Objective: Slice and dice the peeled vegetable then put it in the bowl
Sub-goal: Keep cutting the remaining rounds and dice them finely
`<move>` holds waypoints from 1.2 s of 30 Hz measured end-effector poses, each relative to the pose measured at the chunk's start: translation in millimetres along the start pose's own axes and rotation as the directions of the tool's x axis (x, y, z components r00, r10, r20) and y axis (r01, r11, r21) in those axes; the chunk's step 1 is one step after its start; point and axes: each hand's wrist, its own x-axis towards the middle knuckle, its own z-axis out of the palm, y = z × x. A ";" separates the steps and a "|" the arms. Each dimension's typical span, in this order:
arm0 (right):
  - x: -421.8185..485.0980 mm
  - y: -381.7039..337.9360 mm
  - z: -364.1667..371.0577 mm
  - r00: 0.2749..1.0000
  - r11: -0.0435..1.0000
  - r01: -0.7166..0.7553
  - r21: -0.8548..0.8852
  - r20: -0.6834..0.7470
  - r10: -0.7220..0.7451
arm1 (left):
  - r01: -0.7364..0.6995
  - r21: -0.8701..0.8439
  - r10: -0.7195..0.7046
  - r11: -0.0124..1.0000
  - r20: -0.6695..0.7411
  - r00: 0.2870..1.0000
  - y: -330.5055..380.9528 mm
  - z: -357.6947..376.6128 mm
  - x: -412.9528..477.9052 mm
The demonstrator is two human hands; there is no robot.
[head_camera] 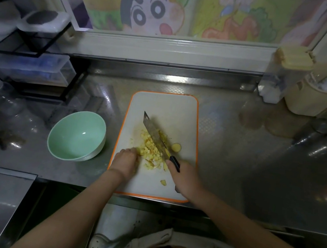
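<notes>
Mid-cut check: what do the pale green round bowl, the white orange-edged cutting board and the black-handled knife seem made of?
Pale green round bowl: likely glazed ceramic or melamine; smooth, glossy, with a bright highlight inside. White orange-edged cutting board: probably plastic; matte, lightly stained. Black-handled knife: steel blade, shiny grey; handle looks like dark plastic, gripped by the right hand.

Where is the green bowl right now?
In the head view the green bowl sits on the steel counter, just left of the orange-rimmed cutting board and near the left hand; it looks empty.
</notes>
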 end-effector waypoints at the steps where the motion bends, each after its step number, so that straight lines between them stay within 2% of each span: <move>1: -0.1 0.5 -0.4 1.000 1.000 0.002 0.008 -0.001 -0.002 | -0.005 -0.026 0.004 1.000 -0.026 1.000 0.5 -1.6 -0.3; 4: -0.3 1.7 -1.1 1.000 0.999 0.002 0.046 0.002 -0.002 | -0.065 -0.081 0.058 0.995 -0.089 0.994 3.5 -6.5 0.9; 8: -0.8 3.3 -1.5 1.000 0.997 -0.009 0.075 0.015 0.008 | -0.228 -0.097 0.213 0.969 -0.146 0.966 14.5 -10.7 5.1; 11: -2.6 4.2 -2.3 1.000 0.997 -0.009 0.080 0.011 0.008 | -0.301 0.007 0.300 0.954 -0.088 0.950 19.0 -8.6 7.4; 17: -4.1 4.5 -4.7 1.000 1.000 -0.014 0.020 -0.010 0.014 | -0.337 0.215 0.354 0.917 -0.048 0.934 23.9 -10.2 7.4; 21: -5.1 3.7 -5.7 1.000 1.000 0.008 0.021 -0.011 -0.008 | -0.296 0.249 0.309 0.922 -0.017 0.951 28.9 -7.1 7.8; 26: -4.3 1.4 -5.8 0.999 0.996 0.033 -0.081 -0.024 -0.035 | -0.296 0.239 0.312 0.925 -0.030 0.950 24.4 -0.5 6.2; 32: -5.2 0.1 -4.5 1.000 1.000 0.019 -0.020 0.012 -0.019 | -0.171 0.019 0.171 0.985 -0.205 0.964 4.8 3.3 -1.2; 34: -5.0 1.1 -1.8 0.998 0.987 0.067 -0.146 0.017 -0.065 | -0.112 -0.036 0.102 0.993 -0.209 0.973 -5.8 3.2 -2.2; 36: -5.5 2.4 1.2 0.987 0.910 0.150 -0.388 -0.002 -0.163 | -0.057 -0.061 0.045 0.997 -0.171 0.984 -12.9 4.0 -4.4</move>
